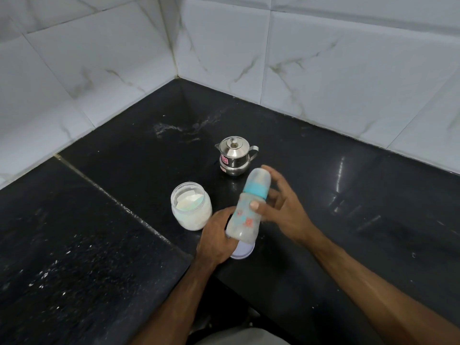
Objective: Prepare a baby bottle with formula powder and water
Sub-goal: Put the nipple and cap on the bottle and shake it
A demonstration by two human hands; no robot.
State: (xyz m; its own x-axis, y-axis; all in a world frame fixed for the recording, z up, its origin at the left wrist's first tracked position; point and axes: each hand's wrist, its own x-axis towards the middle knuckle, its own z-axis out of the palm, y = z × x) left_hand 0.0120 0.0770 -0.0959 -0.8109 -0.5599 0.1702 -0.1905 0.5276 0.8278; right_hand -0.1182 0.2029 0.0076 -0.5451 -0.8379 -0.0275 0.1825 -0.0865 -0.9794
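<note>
Black stone counter (pixel 323 195), corner of white marble-look tiles. Baby bottle (pixel 249 207) is off the counter, held w/ both hands, tilted: base low & toward the person, capped top pointing up & away to the right. Teal collar and clear cap are on. Body looks cloudy; can't tell if there's powder or water inside.

Left hand (pixel 219 237) wraps the lower body/base, grip closed round it. Right hand (pixel 278 205) sits on the upper body just below the collar, thumb across the front, other fingers spread behind, so the grip looks loose rather than clamped.

Key relation: bottle's long axis runs from left hand up to right hand, cap end nearest the right fingers. Right hand is prob the one to twist or shake; left steadies the base.

Open powder jar (pixel 191 209) stands just left of the left hand, white powder inside, near but apart. Its lid (pixel 242 251), pale lilac, lies on the counter under the bottle base. Small steel pot (pixel 234 155) w/ lid stands behind, apart from the bottle top.

Next step, my guess: uncap, or shake if filled.
</note>
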